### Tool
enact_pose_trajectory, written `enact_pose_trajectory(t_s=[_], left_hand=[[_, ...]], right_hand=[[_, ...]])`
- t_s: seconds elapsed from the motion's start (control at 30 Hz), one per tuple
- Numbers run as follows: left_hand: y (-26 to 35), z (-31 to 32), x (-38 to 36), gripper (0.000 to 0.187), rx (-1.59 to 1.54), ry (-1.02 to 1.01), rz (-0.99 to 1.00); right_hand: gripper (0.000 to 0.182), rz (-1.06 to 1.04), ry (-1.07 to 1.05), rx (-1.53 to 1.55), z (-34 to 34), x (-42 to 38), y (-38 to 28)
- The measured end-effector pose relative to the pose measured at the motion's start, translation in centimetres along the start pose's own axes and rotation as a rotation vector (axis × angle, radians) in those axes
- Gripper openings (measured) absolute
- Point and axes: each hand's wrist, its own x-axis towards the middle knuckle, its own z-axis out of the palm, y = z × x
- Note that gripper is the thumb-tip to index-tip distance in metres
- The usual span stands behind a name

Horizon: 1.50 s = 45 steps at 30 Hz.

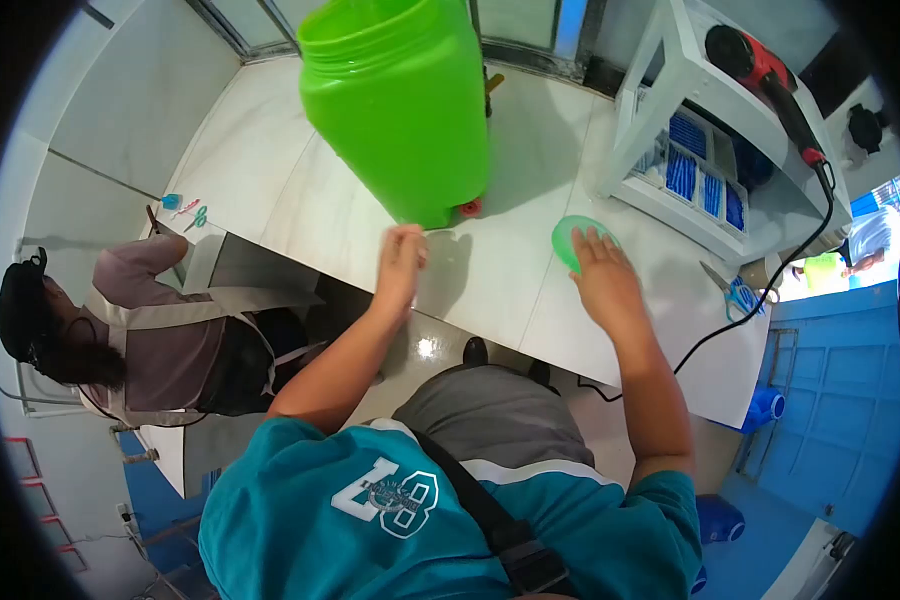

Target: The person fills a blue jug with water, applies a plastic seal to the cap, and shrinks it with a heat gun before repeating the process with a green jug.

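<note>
A tall bright green plastic container (410, 110) with a wide, uncapped threaded mouth stands on the white counter, a small red fitting (469, 208) low on its side. Just in front of its base is my left hand (401, 268), fingers curled together; whatever they may hold is hidden. To the right, a round translucent green lid (566, 243) lies on the counter. My right hand (604, 278) rests over the lid's right part, fingers stretched out and flat.
A white shelf unit (660, 190) holds blue-and-white packets, with a red-and-black heat gun (755, 65) on top. Its black cord (740, 322) trails across the counter past blue-handled scissors (740, 297). Green scissors (198, 216) lie far left, near a seated person (170, 330).
</note>
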Motion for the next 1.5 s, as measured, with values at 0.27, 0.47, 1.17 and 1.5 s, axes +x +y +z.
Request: enact_pose_trajectory(t_s=[0.27, 0.47, 1.17, 1.5], left_hand=[[1.4, 9.6, 2.4, 0.055, -0.539, -0.349, -0.917], [0.9, 11.4, 3.6, 0.045, -0.684, -0.258, -0.898], [5.5, 9.7, -6.3, 0.054, -0.285, -0.740, -0.637], [14.8, 12.3, -5.5, 0.047, -0.201, -0.708, 0.173]], right_hand=[[0.060, 0.068, 0.140, -0.062, -4.7, 0.4, 1.7], [0.034, 0.475, 0.339, -0.159, -11.2, 8.5, 12.4], [0.033, 0.660, 0.212, -0.288, -9.5, 12.8, 17.1], [0.026, -0.112, 0.675, -0.134, -13.3, 0.4, -2.5]])
